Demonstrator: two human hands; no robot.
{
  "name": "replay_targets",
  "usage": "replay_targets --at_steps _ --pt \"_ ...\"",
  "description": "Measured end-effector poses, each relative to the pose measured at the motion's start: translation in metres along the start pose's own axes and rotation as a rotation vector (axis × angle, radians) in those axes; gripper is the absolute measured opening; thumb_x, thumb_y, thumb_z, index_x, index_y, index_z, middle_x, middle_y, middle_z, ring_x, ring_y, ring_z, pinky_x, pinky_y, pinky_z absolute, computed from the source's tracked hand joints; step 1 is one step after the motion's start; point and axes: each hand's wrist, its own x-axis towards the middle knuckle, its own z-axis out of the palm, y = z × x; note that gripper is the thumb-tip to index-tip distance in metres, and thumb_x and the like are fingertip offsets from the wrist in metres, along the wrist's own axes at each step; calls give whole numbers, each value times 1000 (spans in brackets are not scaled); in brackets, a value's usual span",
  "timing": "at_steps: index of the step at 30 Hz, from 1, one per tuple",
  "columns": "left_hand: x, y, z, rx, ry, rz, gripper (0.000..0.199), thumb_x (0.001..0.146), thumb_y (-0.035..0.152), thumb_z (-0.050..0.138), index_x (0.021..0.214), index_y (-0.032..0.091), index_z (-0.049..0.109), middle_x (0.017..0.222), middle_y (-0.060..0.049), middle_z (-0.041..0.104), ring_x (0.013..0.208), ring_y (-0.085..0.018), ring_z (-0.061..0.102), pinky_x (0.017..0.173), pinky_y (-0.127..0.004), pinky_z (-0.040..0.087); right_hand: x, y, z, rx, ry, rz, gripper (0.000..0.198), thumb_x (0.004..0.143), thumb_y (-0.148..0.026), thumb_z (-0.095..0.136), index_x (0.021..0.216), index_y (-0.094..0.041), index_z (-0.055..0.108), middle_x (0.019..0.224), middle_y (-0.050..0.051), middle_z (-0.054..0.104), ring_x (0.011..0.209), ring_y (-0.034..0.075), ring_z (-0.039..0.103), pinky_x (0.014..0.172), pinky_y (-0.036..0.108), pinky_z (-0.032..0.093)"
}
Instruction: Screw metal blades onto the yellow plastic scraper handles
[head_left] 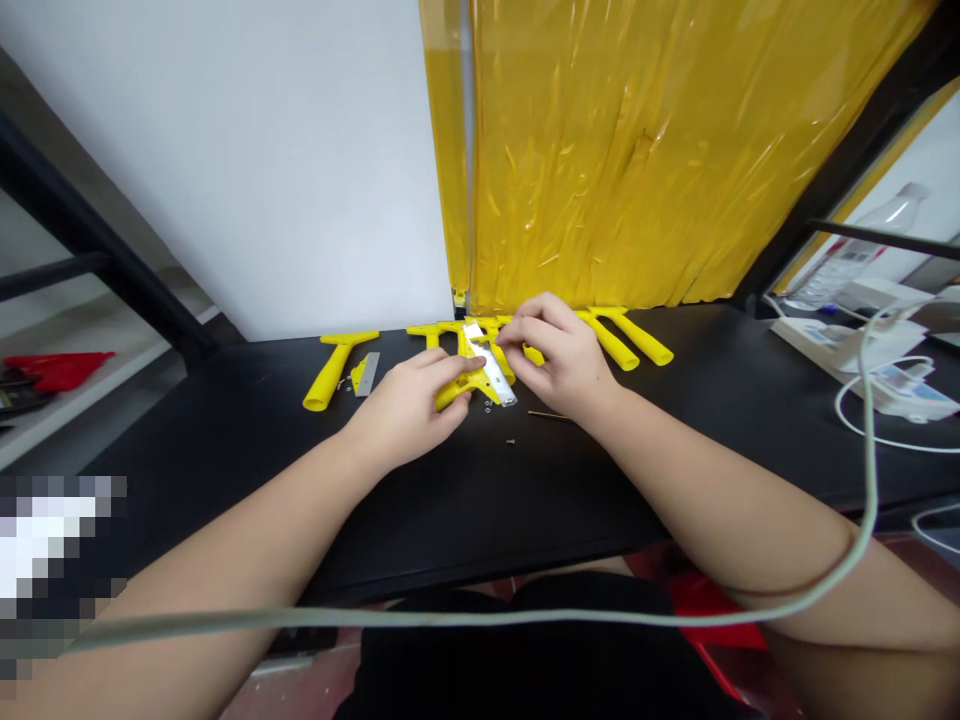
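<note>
"One risk?"
"Left hand (pixel 409 405) curls round the yellow T-shaped plastic handle (pixel 456 389) at twelve o'clock; right hand (pixel 561 352) nearly pinches, contents unclear. A dipping wrist could sweep away the small silver metal screw (pixel 511 442), handle's five o'clock."

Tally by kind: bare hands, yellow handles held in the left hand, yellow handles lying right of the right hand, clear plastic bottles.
Bare hands (left hand, right hand): 2
Held yellow handle: 1
Yellow handles lying right of the right hand: 2
Clear plastic bottle: 1
Total: 6
</note>
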Motion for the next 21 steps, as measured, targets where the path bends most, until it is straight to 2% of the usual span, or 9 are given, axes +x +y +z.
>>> replay_targets --at_steps 3,7,10,12,16,21 --pt "0 1 -1 5 1 -6 40 95 24 61 134 21 70 98 -6 65 85 -20 64 78 -34 53 -1 2 1 17 -4 -10 13 99 -20 60 97 -23 73 98 6 59 89 20 62 82 37 54" --pt "1 2 -2 10 7 7 37 95 23 60 131 21 70 100 -7 67 89 -21 66 81 -34 54 -2 3 3 108 -95 44 8 96 -23 66 96 -22 74 95 6 61 87 20 62 79 36 54" --pt "1 1 -2 16 15 11 34 94 23 60 126 20 70 106 -9 69 94 -23 68 85 -36 55 -3 3 5 192 -152 97 7 93 -18 66 96 -20 72 92 5 64 84 18 63 79 34 54" --pt "1 0 -2 25 11 11 29 94 24 60 121 19 69 108 -9 70 97 -25 68 86 -37 55 -3 2 8 252 -166 169 10 91 -16 65 99 -20 69 91 4 65 80 17 63 77 33 55" --pt "1 -2 0 42 3 9 25 93 25 61 117 21 66 109 -9 71 98 -25 68 86 -37 54 -6 4 13 357 -140 360 22 85 -18 69 107 -19 65 103 6 64 76 14 65 75 32 58" --pt "1 -3 1 34 0 18 26 94 24 60 119 22 63 114 -8 71 101 -25 69 87 -37 54 -6 5 17 489 -156 561 27 81 -22 74 106 -17 65 93 5 69 74 14 64 75 33 57"
